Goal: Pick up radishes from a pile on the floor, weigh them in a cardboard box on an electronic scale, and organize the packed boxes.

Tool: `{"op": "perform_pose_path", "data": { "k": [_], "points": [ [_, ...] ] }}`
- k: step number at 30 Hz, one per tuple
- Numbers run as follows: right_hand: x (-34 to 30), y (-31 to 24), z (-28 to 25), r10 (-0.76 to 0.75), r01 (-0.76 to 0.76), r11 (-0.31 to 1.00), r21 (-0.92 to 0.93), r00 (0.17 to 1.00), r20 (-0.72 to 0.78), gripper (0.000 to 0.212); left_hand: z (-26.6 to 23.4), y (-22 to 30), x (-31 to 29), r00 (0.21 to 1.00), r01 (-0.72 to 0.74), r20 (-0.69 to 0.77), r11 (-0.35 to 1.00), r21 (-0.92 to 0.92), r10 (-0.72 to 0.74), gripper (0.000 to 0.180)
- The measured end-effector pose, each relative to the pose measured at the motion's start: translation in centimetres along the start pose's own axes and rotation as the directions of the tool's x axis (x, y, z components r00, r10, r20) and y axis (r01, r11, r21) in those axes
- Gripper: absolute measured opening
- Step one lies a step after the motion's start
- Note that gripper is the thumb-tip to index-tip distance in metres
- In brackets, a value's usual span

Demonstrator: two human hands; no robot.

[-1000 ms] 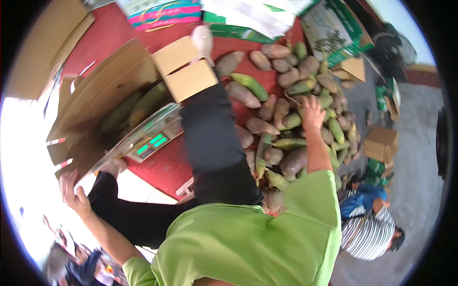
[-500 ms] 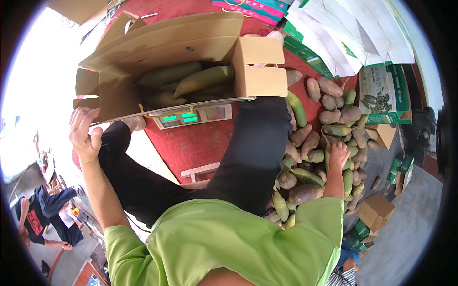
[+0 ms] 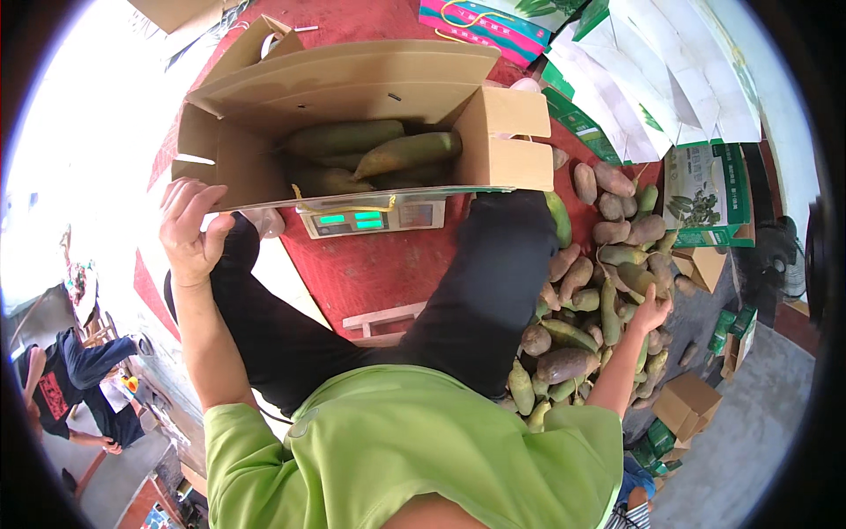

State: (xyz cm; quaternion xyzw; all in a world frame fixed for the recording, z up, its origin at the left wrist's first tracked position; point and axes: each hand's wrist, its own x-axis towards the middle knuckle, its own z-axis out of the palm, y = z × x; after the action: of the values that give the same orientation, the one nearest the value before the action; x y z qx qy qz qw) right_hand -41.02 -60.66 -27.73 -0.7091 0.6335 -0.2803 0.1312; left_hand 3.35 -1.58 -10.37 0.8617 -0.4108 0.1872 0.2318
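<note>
A long cardboard box (image 3: 352, 79) stands with its flaps raised on a digital scale (image 3: 419, 217) with a lit green display. Several large green radishes (image 3: 410, 154) lie inside it. My left hand (image 3: 189, 231) grips the box at its near left corner, fingers over the rim and thumb outside. On the right, my right hand (image 3: 650, 312) is at the pile of radishes (image 3: 568, 364), closed around the near end of a green radish (image 3: 633, 277). The pile mixes green radishes with reddish-brown ones. My fingers partly hide the held radish.
White paper bags (image 3: 670, 70) and a green printed carton (image 3: 705, 189) stand beyond the pile. Small open cardboard boxes (image 3: 687, 406) sit at the right. A red mat (image 3: 388, 264) lies under the scale. Another person (image 3: 66, 388) is at the far left.
My right hand has moved right and nearer across the pile and now holds a green radish. My left hand stays at the box corner. The whole view has shifted a little.
</note>
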Motion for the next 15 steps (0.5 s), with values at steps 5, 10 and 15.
{"op": "perform_pose_path", "data": {
  "k": [5, 10, 15],
  "points": [
    [-1.7, -6.6, -2.1, 0.128, -0.205, 0.731, 0.651, 0.978, 0.165, 0.046, -0.1, -0.3, -0.4, 1.000, -0.007, 0.007, 0.999, -0.047, 0.008, 0.047],
    [-5.4, -21.1, -6.7, -0.171, -0.056, 0.486, 0.872, 0.973, 0.158, 0.042, -0.1, -0.2, -0.1, 0.999, -0.052, -0.005, 0.998, -0.041, 0.052, 0.045],
    [-8.6, -31.0, -6.7, -0.446, -0.095, 0.266, 0.959, 0.870, 0.210, 0.032, -0.1, 0.1, 0.0, 0.996, -0.089, 0.011, 0.996, -0.020, 0.089, 0.039]
  ]
}}
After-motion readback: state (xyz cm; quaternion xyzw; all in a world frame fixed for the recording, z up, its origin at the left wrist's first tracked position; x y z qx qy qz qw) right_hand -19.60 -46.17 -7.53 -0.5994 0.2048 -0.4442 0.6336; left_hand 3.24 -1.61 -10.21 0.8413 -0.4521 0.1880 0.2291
